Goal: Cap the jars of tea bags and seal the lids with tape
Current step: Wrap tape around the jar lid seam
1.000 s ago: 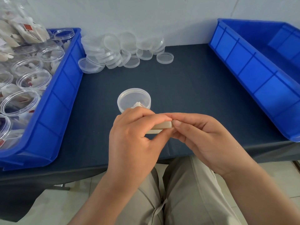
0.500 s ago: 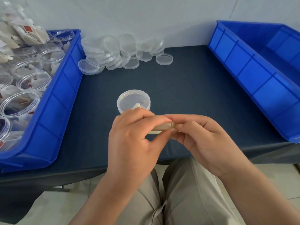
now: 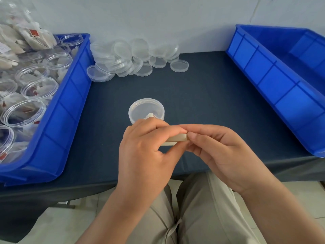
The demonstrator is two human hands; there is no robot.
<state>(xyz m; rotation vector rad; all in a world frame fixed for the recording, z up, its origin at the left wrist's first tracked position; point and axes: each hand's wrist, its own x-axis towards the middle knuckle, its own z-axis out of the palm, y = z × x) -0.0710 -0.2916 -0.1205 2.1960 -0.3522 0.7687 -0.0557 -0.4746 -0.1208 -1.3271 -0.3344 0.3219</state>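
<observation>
A capped clear jar (image 3: 146, 110) with a tea bag inside stands in the middle of the dark table, just beyond my hands. My left hand (image 3: 146, 152) grips a small pale roll of tape (image 3: 176, 139) between thumb and fingers. My right hand (image 3: 216, 152) pinches the right end of that roll with thumb and forefinger. Both hands hover near the table's front edge, above my lap. Most of the tape roll is hidden by my fingers.
A blue bin (image 3: 58, 110) at the left holds several open jars (image 3: 39, 87) with tea bags. A pile of clear lids (image 3: 133, 59) lies at the back by the wall. A second blue bin (image 3: 274, 81) sits at the right.
My hands have stayed together on the tape roll, with the right fingertips shifting slightly at its end. The jar has not moved.
</observation>
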